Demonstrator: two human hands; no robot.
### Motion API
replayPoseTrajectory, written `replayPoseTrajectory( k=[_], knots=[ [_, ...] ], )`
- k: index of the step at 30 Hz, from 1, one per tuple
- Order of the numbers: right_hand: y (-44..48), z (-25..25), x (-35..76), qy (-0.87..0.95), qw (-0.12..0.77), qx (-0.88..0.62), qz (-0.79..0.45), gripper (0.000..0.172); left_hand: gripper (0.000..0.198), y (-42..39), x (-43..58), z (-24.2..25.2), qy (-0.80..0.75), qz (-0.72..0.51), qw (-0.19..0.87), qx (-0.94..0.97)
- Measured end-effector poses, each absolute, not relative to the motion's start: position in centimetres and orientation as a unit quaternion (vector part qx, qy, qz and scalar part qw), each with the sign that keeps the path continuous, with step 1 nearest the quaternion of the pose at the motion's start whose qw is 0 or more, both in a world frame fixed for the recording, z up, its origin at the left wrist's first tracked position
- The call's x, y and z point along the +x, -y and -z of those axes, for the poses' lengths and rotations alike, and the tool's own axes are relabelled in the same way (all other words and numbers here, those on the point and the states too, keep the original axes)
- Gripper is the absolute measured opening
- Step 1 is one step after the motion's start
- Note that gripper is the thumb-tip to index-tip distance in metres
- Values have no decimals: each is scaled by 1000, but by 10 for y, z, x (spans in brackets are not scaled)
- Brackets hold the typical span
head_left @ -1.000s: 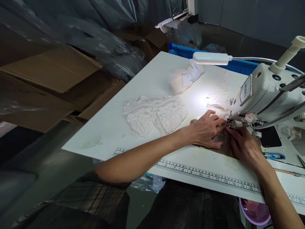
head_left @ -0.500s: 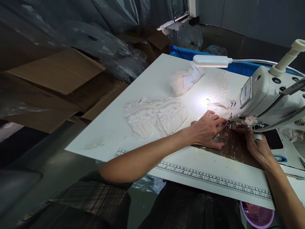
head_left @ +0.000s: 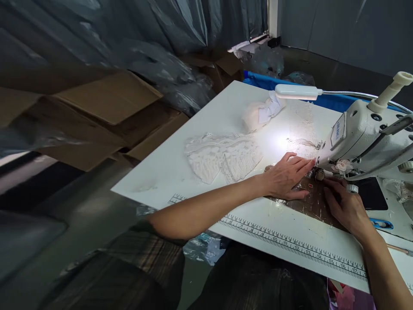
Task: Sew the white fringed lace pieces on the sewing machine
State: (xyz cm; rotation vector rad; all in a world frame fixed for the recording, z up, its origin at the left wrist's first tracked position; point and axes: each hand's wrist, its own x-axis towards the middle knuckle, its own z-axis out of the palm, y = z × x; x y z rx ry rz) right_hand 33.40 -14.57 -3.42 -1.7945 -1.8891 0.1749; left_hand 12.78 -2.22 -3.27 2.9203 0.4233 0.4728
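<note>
Fingers of my left hand (head_left: 285, 178) extended, palm down, just short of cream lace fabric (head_left: 303, 149) on white desk (head_left: 209, 125), beside white metal sewing machine (head_left: 359, 129). Fingers of right hand (head_left: 350, 209) curled; can't tell whether gripping. Seemingly positioning lace; next move calls for steady aligning. Needle hidden, right fingertips unclear.

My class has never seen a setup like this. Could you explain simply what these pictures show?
The view comes from a camera worn on the person's head, looking forward and down. The bulky white machine is a sewing machine. The bare left hand lies palm-down, fingertips near its needle end; the bare right hand is bent close by. What the fingertips hold is hidden. On the flat white tabletop lie a wide cream lace piece and a rounded pale fabric bundle.
</note>
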Motion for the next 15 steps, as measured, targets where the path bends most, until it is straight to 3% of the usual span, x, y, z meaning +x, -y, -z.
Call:
replayPoseTrajectory(
  k=[4,7,11,15],
  knots=[
    [149,46,339,710,249,-659,-15,43,82,23,129,33,-166,-116,86,976],
    [147,55,347,726,233,-647,19,43,82,31,128,31,-191,-106,23,976],
    [142,60,353,753,216,-621,30,40,72,46,123,17,-245,-98,-62,963],
    [144,65,352,759,231,-606,63,38,51,53,108,-5,-295,-61,-83,950]
  ],
)
